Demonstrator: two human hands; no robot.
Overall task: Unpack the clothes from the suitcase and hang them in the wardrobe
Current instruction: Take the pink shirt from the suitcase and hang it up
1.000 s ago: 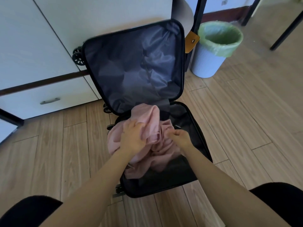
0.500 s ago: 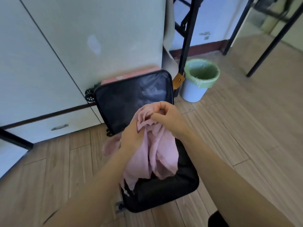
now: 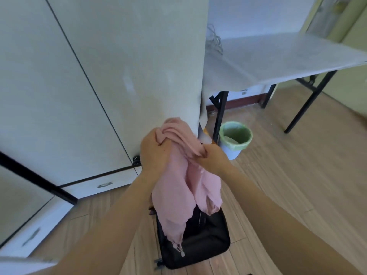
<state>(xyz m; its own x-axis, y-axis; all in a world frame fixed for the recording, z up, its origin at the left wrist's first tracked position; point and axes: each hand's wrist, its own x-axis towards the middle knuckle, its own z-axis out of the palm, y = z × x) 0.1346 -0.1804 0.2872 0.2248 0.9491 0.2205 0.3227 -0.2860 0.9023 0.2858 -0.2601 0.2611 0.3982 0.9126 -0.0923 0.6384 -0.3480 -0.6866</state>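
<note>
Pink garment [image 3: 182,187] held above suitcase [image 3: 198,245], long axis hanging 12-to-6. Left hand [image 3: 155,151] and right hand [image 3: 213,157] grip its top, fingers curled in cloth. Wardrobe [image 3: 99,86] at 10 o'clock, left hand nearer.

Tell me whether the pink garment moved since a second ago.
Yes, upward. The pink garment lay bunched inside the suitcase; now the left hand and right hand hold it up, hanging above it.

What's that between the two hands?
A bunched pink garment. The left hand and right hand both grip its top, and it hangs over the suitcase. The head view shows this.
</note>
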